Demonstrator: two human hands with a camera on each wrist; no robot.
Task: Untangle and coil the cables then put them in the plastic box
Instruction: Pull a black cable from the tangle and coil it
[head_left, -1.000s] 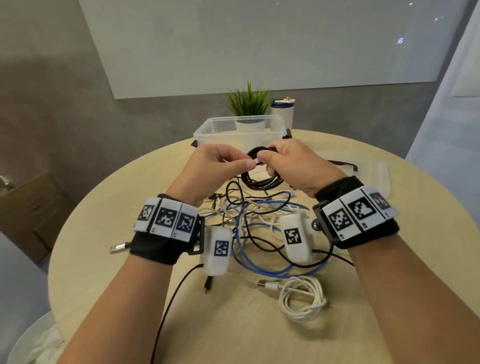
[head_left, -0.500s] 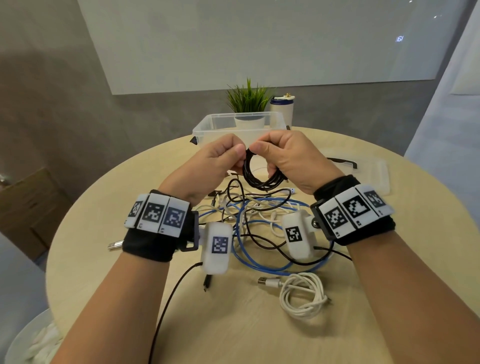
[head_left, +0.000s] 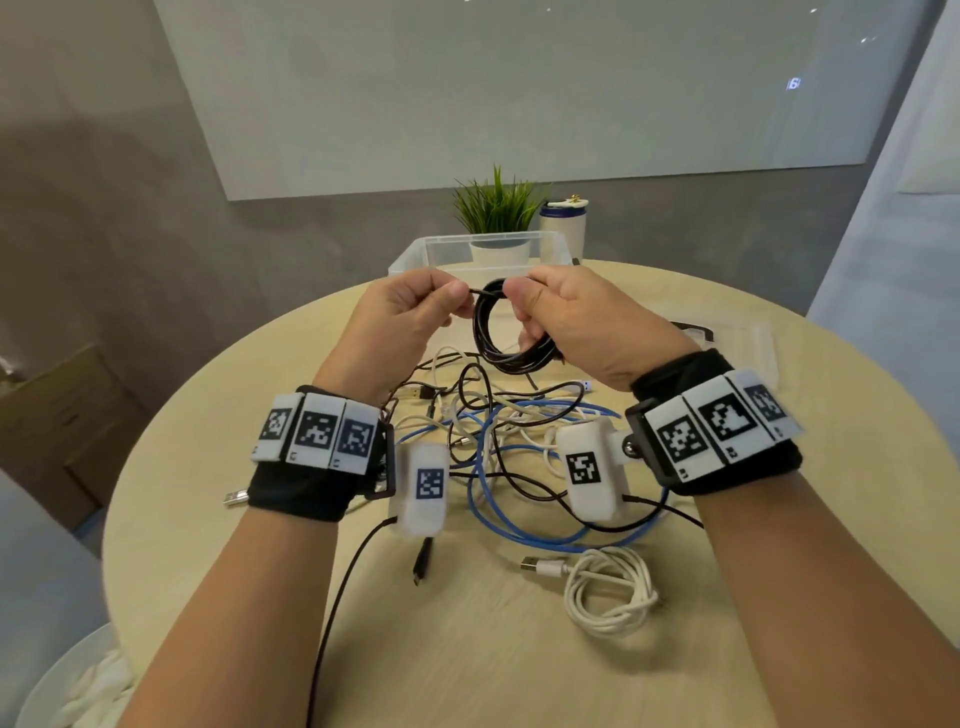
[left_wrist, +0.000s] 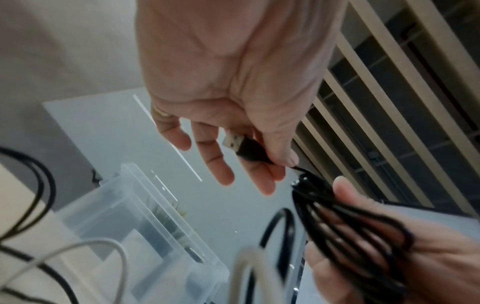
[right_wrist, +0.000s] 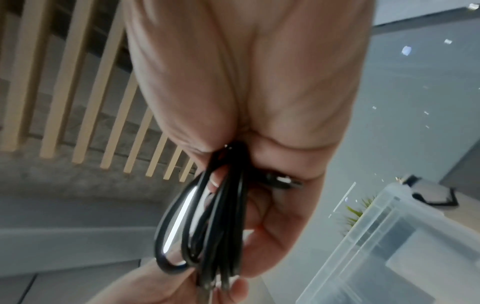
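Black cable coil (head_left: 498, 332) held in the air over the worktop (head_left: 467, 649), between both hands, in front of the plastic box (head_left: 415, 254). Right hand (head_left: 587, 322) grips the coil's loops, fingers (right_wrist: 283, 236) curled round the bundle; several black turns hang below the fist. Left hand (head_left: 400, 317) pinches the coil's free end: in the left wrist view the thumb and first finger clamp a black USB plug (left_wrist: 244, 147), metal tip pointing into the palm, other fingers (left_wrist: 215, 162) loosely extended. A short run of cable links the plug to the coil, just beside it.

Box is clear, lid off, standing at the far edge of the round pale-wood worktop; what lies inside cannot be made out. Its lid (head_left: 743, 338) lies to the right, apart from the box.

Below the hands, a tangle (head_left: 498, 431) of blue, white and black cables lies on the worktop. Nearer the person, a white cable (head_left: 608, 592) sits loosely coiled, USB end pointing left, separate from the tangle. One black lead (head_left: 337, 597) trails off the near edge.

Potted plant (head_left: 496, 208) and white canister (head_left: 563, 226) stand behind the box.
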